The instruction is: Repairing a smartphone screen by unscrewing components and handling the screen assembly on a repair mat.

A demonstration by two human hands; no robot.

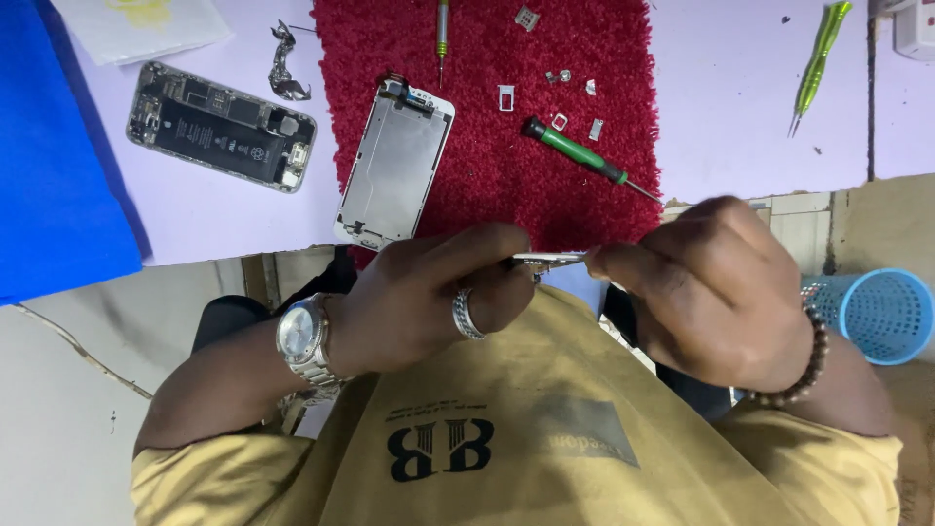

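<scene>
1. Left hand (419,292), watch on the wrist and ring on a finger, is closed in a pinch on one end of a thin metal strip (545,259).
2. Right hand (711,282) is closed on the strip's other end; the strip sits between both hands, above the lap, off the worktop (740,107).
3. Risk: the strip is held clear of the worktop edge, so a slip would likely drop it to the floor.
4. Beyond: a screen panel (394,166) and green screwdriver (575,151) on a red mat (487,185).
5. Risk: small loose parts (560,76) on the mat's pile could be lost.
</scene>
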